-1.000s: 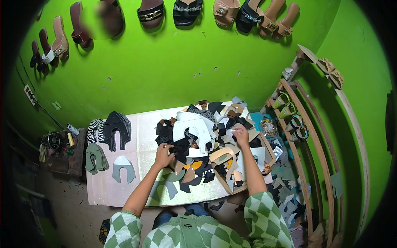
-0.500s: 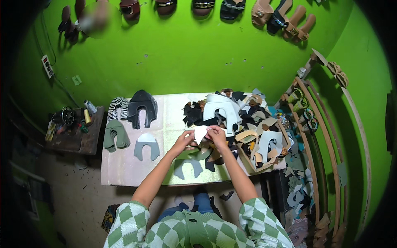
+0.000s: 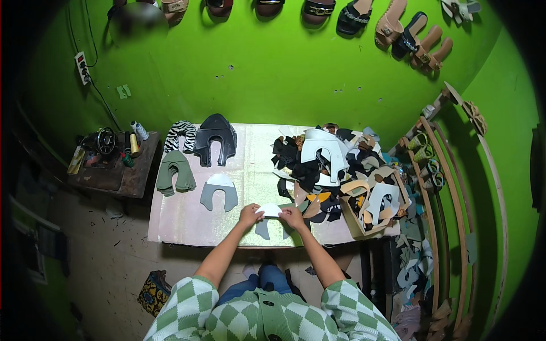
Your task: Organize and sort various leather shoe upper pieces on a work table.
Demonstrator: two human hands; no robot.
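Between my hands is a small white half-round piece (image 3: 269, 210), lying over the curved top of a grey horseshoe-shaped shoe-upper piece (image 3: 262, 230) at the table's front. My left hand (image 3: 250, 215) pinches its left end, and my right hand (image 3: 292, 217) pinches the right end. The two legs of the grey piece show below the white one. A matching grey upper piece (image 3: 214, 195) with a white top lies to the left. Behind it are stacks of green uppers (image 3: 174, 173), black uppers (image 3: 217, 139) and zebra-striped uppers (image 3: 180, 135).
A heap of leather scraps (image 3: 307, 173) with white cut pieces (image 3: 324, 149) covers the table's right side. Near it stands a box of offcuts (image 3: 375, 207). A sewing machine (image 3: 106, 142) is on a side table at left; a wooden rack (image 3: 441, 187) stands at right.
My hands have come down toward the table's front edge with the white piece. It was raised and pointed downward; now it lies over the grey upper. The whole view has shifted.
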